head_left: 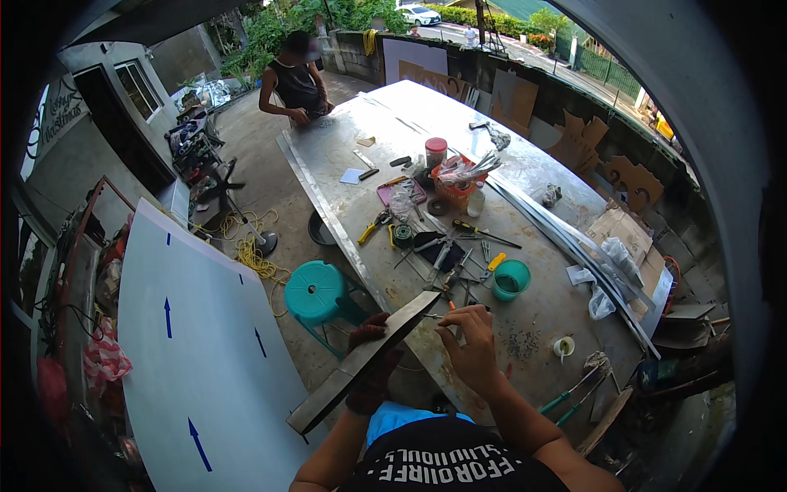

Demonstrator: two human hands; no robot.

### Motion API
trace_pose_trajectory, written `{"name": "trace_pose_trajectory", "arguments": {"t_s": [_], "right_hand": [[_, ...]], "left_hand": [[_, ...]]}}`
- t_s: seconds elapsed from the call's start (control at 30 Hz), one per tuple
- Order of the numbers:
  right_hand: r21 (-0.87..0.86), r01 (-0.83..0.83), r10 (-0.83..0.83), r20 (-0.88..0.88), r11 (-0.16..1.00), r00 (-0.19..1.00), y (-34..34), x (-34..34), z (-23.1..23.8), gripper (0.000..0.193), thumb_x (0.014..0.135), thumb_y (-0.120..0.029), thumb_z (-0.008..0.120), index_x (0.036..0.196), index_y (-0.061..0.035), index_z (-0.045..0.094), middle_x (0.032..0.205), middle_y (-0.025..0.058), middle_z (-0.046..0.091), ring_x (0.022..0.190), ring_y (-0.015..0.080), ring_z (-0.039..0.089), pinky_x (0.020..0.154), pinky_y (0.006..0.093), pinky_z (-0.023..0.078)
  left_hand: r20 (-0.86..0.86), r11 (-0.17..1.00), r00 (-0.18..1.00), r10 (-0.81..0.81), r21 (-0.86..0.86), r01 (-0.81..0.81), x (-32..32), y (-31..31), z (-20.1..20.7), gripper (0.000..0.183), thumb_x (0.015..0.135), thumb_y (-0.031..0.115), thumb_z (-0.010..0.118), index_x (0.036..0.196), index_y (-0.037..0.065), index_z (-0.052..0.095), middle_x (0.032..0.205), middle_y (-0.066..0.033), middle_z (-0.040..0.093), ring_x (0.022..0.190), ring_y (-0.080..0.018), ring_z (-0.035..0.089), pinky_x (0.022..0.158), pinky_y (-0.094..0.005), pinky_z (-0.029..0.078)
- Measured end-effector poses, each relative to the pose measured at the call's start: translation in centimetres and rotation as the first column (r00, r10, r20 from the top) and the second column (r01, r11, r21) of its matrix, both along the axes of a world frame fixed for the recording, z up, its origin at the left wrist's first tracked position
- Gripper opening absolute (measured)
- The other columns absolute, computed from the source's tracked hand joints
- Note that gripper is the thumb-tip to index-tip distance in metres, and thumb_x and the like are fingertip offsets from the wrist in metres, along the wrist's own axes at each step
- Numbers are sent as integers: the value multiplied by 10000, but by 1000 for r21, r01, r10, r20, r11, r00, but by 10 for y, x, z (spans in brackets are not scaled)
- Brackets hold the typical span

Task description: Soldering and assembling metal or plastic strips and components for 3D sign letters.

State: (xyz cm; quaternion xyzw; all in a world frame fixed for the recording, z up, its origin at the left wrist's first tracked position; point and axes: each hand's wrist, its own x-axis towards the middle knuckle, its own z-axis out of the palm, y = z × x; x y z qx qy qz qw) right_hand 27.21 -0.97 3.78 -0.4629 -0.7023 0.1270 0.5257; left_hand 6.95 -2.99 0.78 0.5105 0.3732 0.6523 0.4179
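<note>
Slantwise, metal channel (361, 361) clamped in left fingers (369, 330), right fingers (469, 316) nearby (grip unclear)

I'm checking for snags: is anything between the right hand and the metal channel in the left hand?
Nothing visible does. The right hand is just right of the upper end of the metal channel, and no object shows between them. The gloved left hand grips the channel; the tools lie beyond, on the table.
</note>
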Motion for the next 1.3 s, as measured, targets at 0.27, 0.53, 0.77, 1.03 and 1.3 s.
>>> {"name": "trace_pose_trajectory", "arguments": {"t_s": [0.27,0.53,0.77,1.03,1.3], "right_hand": [[19,-7,7,30,1000,1000,5,-5,11,210,796,6,792,963,-64,685,953,87,685,943,280,612,820,390,443],[33,-35,34,32,999,999,8,-10,11,239,757,25,799,950,-68,695,976,70,706,971,279,627,851,391,450],[87,-1,-8,107,996,994,15,-13,15,228,762,-39,822,944,-91,696,967,36,690,980,245,606,870,393,400],[66,65,-72,108,996,992,16,-17,13,208,776,-90,829,938,-102,699,986,35,674,999,248,587,878,405,385],[56,91,-96,86,994,992,16,-18,14,198,775,-119,846,921,-103,714,973,29,679,999,244,588,886,406,379]], "left_hand": [[-17,999,999,-35,14,35,-1,-2,11,483,848,27,811,1248,114,554,1410,-155,553,1323,-277,541,1130,-418,446],[-55,998,997,-46,45,49,0,-1,16,472,840,6,813,1224,107,559,1409,-173,537,1321,-277,538,1097,-406,472],[-112,996,992,-53,72,61,-1,3,22,459,840,-1,808,1209,102,555,1420,-171,530,1316,-278,541,1101,-402,470],[-117,991,992,-51,114,64,3,4,23,445,848,38,819,1202,102,556,1416,-168,535,1315,-279,542,1095,-407,476],[-60,996,996,-60,63,64,9,0,29,480,833,151,849,1208,126,550,1400,-165,563,1306,-273,536,1115,-427,436]]}}
